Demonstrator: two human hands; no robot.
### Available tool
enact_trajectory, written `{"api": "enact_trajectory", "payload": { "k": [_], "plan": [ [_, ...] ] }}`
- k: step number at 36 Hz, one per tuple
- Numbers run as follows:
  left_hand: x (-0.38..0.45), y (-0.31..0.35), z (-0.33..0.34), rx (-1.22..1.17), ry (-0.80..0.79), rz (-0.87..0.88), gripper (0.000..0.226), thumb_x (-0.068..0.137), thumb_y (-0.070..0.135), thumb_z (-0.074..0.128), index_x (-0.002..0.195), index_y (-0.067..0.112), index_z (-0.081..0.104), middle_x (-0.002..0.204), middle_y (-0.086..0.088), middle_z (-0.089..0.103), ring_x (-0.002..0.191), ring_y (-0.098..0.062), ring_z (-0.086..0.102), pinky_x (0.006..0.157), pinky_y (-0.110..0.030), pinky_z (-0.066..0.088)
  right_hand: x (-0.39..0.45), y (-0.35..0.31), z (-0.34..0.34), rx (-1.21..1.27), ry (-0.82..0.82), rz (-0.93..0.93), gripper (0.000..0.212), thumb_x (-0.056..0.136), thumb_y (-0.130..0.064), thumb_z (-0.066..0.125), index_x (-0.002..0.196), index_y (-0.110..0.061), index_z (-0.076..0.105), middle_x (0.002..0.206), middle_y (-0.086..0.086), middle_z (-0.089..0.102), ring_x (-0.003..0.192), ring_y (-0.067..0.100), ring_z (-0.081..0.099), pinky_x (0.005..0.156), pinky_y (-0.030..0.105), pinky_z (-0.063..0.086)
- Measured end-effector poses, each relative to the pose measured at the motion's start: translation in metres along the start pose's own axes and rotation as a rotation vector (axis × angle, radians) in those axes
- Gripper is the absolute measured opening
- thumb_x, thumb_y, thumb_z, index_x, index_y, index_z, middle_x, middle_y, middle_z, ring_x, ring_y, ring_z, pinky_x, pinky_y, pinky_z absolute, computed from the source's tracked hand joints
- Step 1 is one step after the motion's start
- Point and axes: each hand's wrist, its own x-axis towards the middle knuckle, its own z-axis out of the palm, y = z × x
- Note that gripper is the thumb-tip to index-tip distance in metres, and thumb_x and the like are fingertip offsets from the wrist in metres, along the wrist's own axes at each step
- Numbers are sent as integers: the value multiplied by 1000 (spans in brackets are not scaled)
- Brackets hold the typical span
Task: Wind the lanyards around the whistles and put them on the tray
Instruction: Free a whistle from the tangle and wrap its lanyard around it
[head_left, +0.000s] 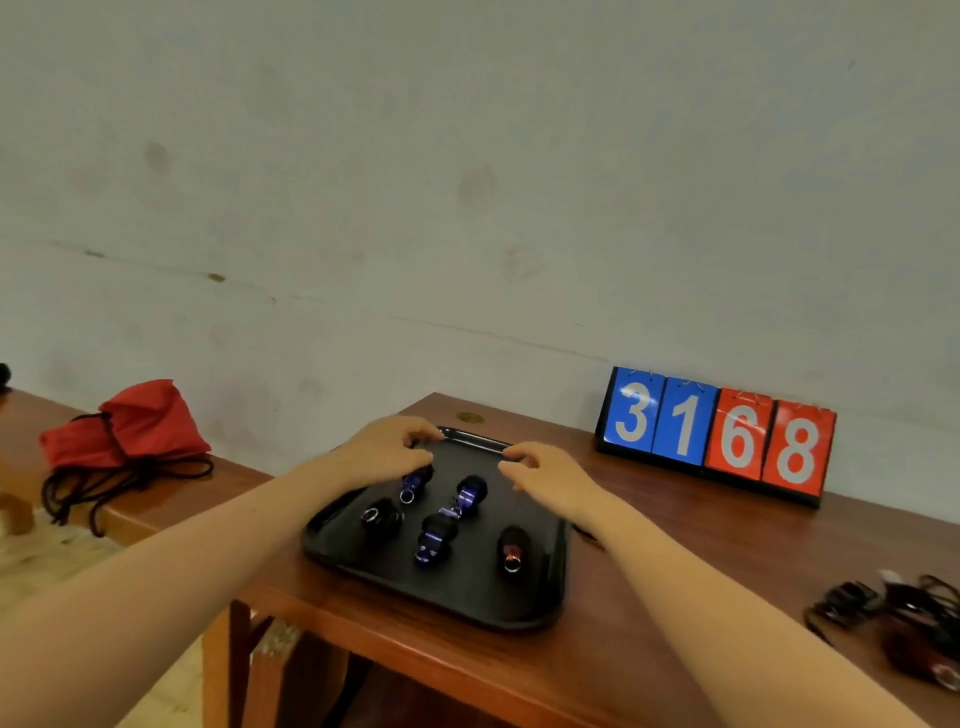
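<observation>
A black tray (467, 597) lies on the wooden table (649, 597). Several whistles wrapped in black lanyards rest on it: a blue one (414, 482) at the far left, another blue one (470, 493), a black one (382, 515), a blue-black one (435, 535) and a dark red one (513, 548). My left hand (384, 449) hovers over the tray's far left corner with its fingers loosely curled just above the far-left blue whistle, holding nothing I can see. My right hand (550, 480) hangs over the tray's far right side, fingers loosely curled and empty.
A pile of loose black lanyards and whistles (893, 618) lies at the table's right edge. A flip scoreboard (717, 436) reading 3168 stands against the wall. A red drawstring bag (130, 426) sits on a bench to the left.
</observation>
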Motion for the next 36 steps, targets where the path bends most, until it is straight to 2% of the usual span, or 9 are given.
{"api": "enact_trajectory", "payload": {
  "k": [4,6,10,14,18,27,31,34,36],
  "plan": [
    [-15,50,3,-163,137,110,24,93,21,57,113,32,64,114,13,63,98,-1,56,90,-25,45,-39,14,-26,76,87,-30,27,96,-30,53,120,-22,62,105,-5,67,92,8,64,88,28,51],
    [-24,81,12,-267,152,150,21,94,20,56,110,29,66,108,14,63,98,-3,57,87,-24,45,-64,23,-38,121,146,-42,21,97,-26,52,114,-23,64,96,-8,68,84,3,65,77,18,51],
    [-40,144,42,-486,87,188,20,94,15,54,102,31,64,99,15,62,89,1,58,69,-16,46,-114,47,-61,164,289,-24,16,97,-23,52,106,-25,66,89,-7,69,77,1,64,61,6,45],
    [-53,195,89,-586,-34,184,22,96,17,53,112,27,64,104,6,65,91,-8,62,71,-18,51,-160,85,-84,27,352,31,15,97,-25,52,103,-31,64,88,-14,66,80,-1,62,71,13,45],
    [-58,235,142,-525,-124,260,20,96,21,51,108,34,62,105,15,61,97,-5,59,81,-21,50,-203,133,-107,-137,365,126,16,96,-27,53,105,-36,63,95,-22,63,90,-2,58,83,20,47],
    [-24,286,241,-241,-214,297,23,94,23,54,113,33,61,119,8,57,103,-6,55,85,-20,44,-255,211,-150,-274,494,309,21,96,-26,52,112,-31,65,106,-14,63,88,0,56,74,17,44],
    [2,299,264,-215,-180,267,25,94,27,52,118,30,60,120,5,56,101,-7,54,83,-21,43,-243,223,-153,-423,605,255,30,95,-25,52,124,-25,59,117,-9,58,110,7,51,88,20,42],
    [20,309,279,-165,-169,249,32,94,33,53,125,28,57,124,1,54,106,-12,54,89,-25,46,-230,233,-153,-535,507,216,41,96,-34,49,136,-29,51,136,-8,50,128,11,41,105,29,35],
    [30,314,286,-96,-181,262,40,94,40,53,132,27,53,129,-1,53,112,-16,53,93,-29,46,-223,241,-154,-552,450,262,41,96,-41,45,135,-32,52,136,-8,50,128,12,40,104,32,35]
  ]
}}
